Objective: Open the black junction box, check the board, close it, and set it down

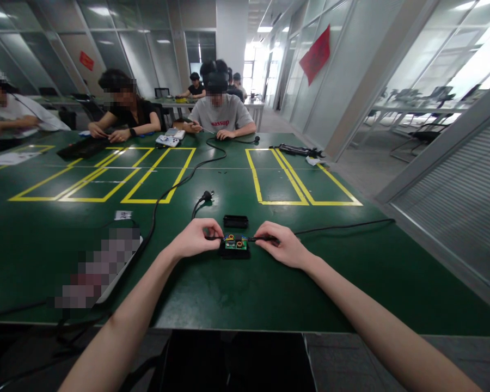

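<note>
A green circuit board with copper-wound ring coils sits at a black plastic case half on the table in front of me. From its left end comes a black cable, pinched between the thumb and fingers of my left hand. My right hand grips the black cable that leaves the board's right end and runs off to the right. Just behind the board lies a second black case half, its hollow side up. Whether the board is fully seated in the case I cannot tell.
On the green table a plug lies beyond my left hand. A long black cable winds across the tabletop. At left is a blurred-out flat object. Yellow tape rectangles mark the far side, where several people sit. A folded black tripod-like object lies far right.
</note>
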`<state>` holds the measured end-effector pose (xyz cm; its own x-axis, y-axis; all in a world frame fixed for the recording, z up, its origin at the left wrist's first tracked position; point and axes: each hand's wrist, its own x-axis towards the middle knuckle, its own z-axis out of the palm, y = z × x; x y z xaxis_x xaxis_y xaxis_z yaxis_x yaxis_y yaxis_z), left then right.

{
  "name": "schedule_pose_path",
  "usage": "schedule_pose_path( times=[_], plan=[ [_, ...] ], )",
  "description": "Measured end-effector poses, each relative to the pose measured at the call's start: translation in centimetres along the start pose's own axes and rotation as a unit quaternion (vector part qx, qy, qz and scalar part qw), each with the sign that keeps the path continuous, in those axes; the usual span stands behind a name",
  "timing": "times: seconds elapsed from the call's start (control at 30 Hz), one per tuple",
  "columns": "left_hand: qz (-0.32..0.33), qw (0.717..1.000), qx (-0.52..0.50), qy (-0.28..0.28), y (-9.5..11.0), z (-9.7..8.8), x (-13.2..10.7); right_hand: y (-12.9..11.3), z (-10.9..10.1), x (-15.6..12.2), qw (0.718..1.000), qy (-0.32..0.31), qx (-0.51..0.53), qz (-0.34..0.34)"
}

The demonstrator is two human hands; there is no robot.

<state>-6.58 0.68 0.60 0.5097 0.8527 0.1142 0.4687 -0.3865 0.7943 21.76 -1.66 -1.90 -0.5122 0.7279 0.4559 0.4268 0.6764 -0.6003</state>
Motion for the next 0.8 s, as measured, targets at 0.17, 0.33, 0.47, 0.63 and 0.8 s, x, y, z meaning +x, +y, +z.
schedule_pose_path(
  times=[0.17, 0.33, 0.47, 0.63, 0.8],
  plan=[
    [-0.069, 0.994, -0.026, -0.075, 0.5, -0.5, -0.3, 0.1, 0.4, -0.1, 0.999, -0.028, 0.016, -0.009],
    [-0.089, 0.991, -0.028, -0.101, 0.9, -0.6, -0.6, 0.0, 0.6, -0.3, 0.998, -0.056, 0.013, -0.005],
    [-0.085, 0.992, -0.032, -0.092, 0.8, -0.4, -0.5, 0.0, 0.7, -0.1, 0.998, -0.057, -0.008, 0.000],
    [-0.078, 0.992, -0.048, -0.090, 0.2, -0.1, -0.4, -0.1, 0.8, 0.0, 0.999, -0.047, -0.012, -0.017],
    [-0.025, 0.995, -0.048, -0.084, -0.5, 0.0, -0.3, -0.7, 1.1, -0.3, 0.996, -0.060, -0.036, -0.050]
  ],
)
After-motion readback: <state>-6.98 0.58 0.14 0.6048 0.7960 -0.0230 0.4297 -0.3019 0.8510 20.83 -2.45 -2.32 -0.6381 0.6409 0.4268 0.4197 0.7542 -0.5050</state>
